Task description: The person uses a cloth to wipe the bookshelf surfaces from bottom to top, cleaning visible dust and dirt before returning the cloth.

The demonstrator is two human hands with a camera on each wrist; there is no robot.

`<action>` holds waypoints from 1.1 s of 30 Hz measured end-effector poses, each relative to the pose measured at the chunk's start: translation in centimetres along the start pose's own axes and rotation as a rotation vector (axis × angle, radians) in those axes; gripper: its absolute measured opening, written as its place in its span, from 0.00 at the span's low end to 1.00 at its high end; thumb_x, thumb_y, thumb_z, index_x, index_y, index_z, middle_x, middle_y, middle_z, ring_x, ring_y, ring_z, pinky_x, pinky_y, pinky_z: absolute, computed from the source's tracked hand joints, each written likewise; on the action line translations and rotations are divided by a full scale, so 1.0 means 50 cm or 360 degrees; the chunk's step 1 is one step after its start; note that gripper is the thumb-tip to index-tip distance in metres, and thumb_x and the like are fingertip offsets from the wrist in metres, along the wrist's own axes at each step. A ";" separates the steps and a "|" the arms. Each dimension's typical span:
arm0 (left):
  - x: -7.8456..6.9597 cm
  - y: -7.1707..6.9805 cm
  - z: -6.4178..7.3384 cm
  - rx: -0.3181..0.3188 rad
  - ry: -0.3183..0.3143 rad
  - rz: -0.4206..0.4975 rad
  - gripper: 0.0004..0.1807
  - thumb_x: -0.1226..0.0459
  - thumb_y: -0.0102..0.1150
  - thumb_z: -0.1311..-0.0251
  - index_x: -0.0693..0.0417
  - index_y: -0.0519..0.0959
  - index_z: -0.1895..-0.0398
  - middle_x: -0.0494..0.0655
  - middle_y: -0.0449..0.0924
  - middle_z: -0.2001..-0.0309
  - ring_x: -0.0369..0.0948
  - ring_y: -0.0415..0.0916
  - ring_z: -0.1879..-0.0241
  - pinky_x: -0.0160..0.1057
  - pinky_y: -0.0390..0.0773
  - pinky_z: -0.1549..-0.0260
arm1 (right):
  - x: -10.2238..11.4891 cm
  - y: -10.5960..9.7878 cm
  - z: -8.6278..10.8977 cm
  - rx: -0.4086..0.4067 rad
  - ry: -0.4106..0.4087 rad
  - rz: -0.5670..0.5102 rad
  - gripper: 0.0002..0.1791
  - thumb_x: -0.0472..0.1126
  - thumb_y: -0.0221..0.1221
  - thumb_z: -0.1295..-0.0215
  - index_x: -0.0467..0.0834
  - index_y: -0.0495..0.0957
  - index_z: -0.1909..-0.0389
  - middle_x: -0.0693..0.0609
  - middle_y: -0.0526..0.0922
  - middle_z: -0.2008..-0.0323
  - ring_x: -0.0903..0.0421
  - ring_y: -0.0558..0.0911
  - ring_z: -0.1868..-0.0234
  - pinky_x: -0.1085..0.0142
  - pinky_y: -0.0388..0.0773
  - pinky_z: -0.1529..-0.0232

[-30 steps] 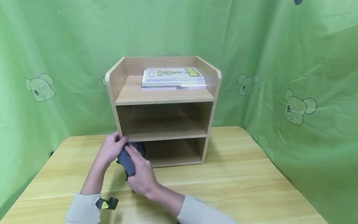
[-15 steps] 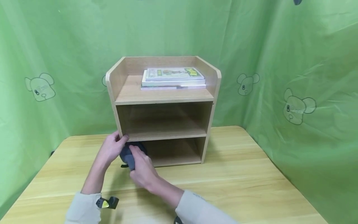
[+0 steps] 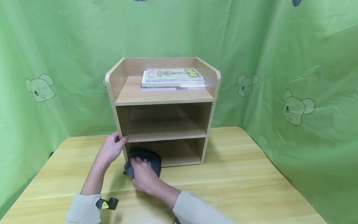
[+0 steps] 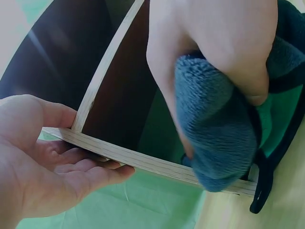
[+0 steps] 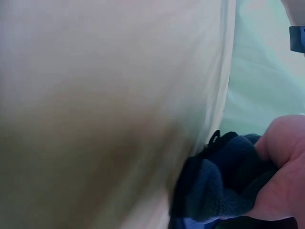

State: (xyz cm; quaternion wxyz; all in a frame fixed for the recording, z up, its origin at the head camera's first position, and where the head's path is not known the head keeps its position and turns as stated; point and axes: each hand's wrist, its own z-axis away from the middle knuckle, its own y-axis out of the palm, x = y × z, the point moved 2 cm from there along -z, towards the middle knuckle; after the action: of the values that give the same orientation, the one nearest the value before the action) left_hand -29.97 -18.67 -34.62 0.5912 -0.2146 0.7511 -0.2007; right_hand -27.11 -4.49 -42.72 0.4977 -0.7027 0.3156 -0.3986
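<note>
A light wooden shelf unit (image 3: 164, 102) stands on the table, with a top tray and two open compartments below. My left hand (image 3: 109, 151) grips its left side panel (image 4: 114, 151), thumb on the inner side by the middle shelf's edge and fingers on the outer side. My right hand (image 3: 144, 175) holds a blue-grey fleecy cloth (image 4: 209, 119) with dark binding and a small loop, bunched under the fingers. The cloth lies against the lower left front of the unit, by the bottom compartment's opening. The right hand's fingertips are partly hidden in it.
Several books (image 3: 173, 79) lie stacked on the top tray. The yellow wood-grain table (image 3: 237, 183) extends around the unit. Green curtains (image 3: 179, 28) with bear-like drawings hang behind and at both sides.
My right hand and the cloth have moved down and slightly right along the unit's left front edge, and the cloth has spread wider. The left hand has stayed in place.
</note>
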 end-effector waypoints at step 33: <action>0.004 -0.004 -0.001 0.0017 -0.0006 -0.0081 0.22 0.51 0.47 0.25 0.61 0.77 0.47 0.50 0.71 0.69 0.47 0.69 0.66 0.41 0.71 0.68 | -0.149 -0.071 0.067 0.0425 0.0176 0.0127 0.46 0.33 0.64 0.45 0.50 0.62 0.23 0.48 0.63 0.23 0.35 0.64 0.26 0.43 0.64 0.28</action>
State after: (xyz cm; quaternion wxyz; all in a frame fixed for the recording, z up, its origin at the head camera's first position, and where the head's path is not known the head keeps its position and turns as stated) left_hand -30.04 -18.94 -34.69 0.5884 -0.2309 0.7432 -0.2194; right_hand -27.62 4.37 -41.81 0.5842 -0.5941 0.3144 -0.4550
